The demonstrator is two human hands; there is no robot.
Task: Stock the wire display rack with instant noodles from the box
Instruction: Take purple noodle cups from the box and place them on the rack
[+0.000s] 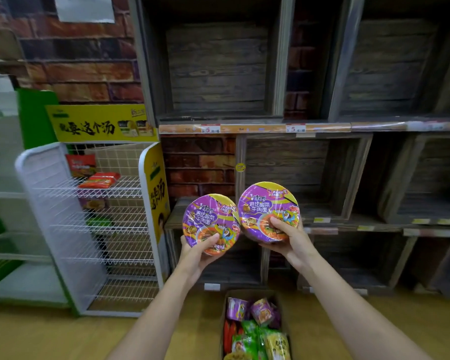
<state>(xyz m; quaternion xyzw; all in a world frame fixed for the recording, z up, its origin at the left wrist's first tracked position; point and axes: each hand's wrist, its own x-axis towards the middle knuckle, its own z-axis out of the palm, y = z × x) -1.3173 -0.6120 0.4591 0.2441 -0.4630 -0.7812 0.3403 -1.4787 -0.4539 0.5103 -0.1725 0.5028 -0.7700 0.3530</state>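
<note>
Two purple noodle bowls held up
Left hand grips one purple noodle bowl, thumb curled over its lid; right hand grips the other bowl likewise.

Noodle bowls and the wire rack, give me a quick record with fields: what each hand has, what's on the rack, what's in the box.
left hand: holds a purple noodle bowl, lid facing the camera
right hand: holds a second purple bowl, same design
bowls: side by side, edges close or touching
wire rack: white, to the left; red packets on its top shelf, a few darker items below, lower shelves bare
box: open on the floor between the arms, with purple, green, red and yellow noodle packs
wooden crates: no goods visible in them
</note>
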